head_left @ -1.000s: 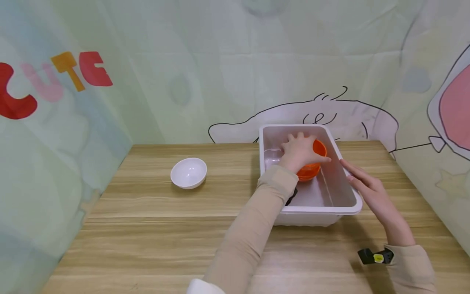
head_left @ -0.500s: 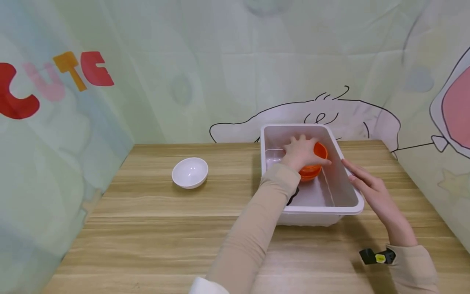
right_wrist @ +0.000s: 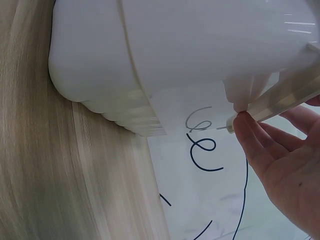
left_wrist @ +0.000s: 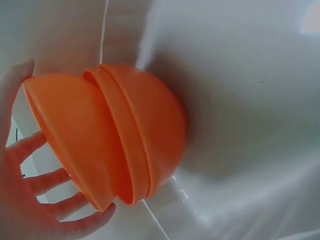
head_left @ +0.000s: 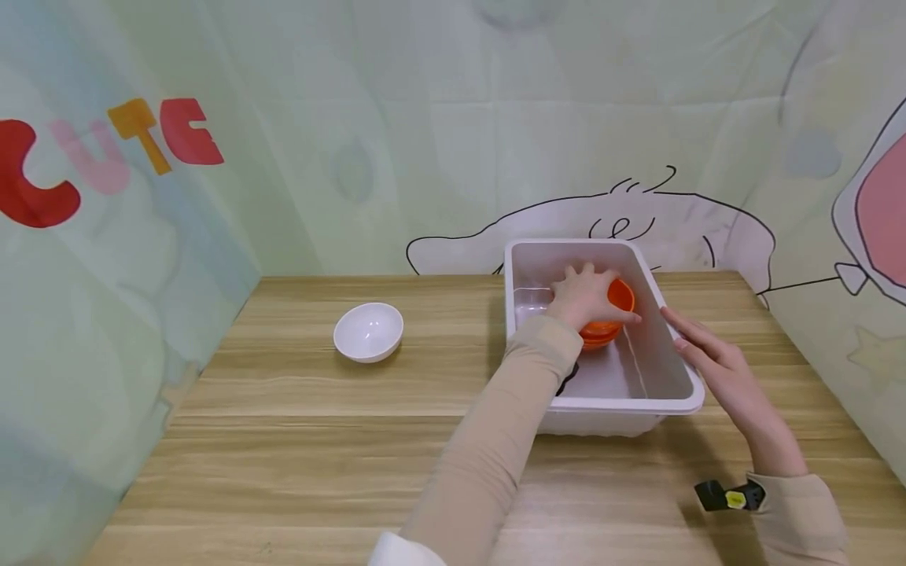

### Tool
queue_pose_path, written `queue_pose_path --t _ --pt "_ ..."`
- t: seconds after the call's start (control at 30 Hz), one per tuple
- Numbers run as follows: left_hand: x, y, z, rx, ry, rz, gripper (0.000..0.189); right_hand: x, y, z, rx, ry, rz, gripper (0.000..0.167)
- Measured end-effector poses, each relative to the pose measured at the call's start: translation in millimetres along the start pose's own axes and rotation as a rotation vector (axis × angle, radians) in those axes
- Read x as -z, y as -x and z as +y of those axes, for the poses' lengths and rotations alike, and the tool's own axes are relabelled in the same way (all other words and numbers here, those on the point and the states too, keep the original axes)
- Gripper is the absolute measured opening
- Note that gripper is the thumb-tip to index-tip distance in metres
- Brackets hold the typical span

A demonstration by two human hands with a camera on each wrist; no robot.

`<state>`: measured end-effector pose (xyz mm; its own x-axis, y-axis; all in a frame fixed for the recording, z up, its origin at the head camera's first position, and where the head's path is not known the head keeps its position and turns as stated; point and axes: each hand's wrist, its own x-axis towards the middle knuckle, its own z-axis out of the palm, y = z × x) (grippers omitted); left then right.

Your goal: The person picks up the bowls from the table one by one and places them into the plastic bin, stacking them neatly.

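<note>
In the head view my left hand [head_left: 583, 297] reaches down into a pale plastic bin [head_left: 616, 405]. There it grips an orange bowl [left_wrist: 75, 130] by the rim, thumb on one side and fingers spread along the other. This bowl sits tilted, partly out of other nested orange bowls [left_wrist: 157, 130] that lie on their side against the bin's inner surface, as the left wrist view shows. My right hand [head_left: 711, 358] touches the bin's right rim from outside. Its fingers look fairly straight, with fingertips against the wall below the rim in the right wrist view.
A white bowl [head_left: 369, 332] stands upright on the wooden table [head_left: 283, 448], left of the bin. A printed cloth backdrop [head_left: 368, 141] rises close behind the table and along its sides.
The whole head view shifts very slightly to the right. Both hands, the bin and the bowls otherwise keep nearly the same places.
</note>
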<state>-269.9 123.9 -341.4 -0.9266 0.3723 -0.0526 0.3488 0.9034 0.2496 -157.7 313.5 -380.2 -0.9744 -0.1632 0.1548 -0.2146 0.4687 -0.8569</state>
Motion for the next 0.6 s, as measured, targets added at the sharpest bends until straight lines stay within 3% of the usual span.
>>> queue_pose_path --t 0.6 --pt "-6.7 -3.3 -1.2 -0.020 -0.005 -0.030 0.074 -0.1 0.6 -0.7 0.004 -0.004 0.002 0.048"
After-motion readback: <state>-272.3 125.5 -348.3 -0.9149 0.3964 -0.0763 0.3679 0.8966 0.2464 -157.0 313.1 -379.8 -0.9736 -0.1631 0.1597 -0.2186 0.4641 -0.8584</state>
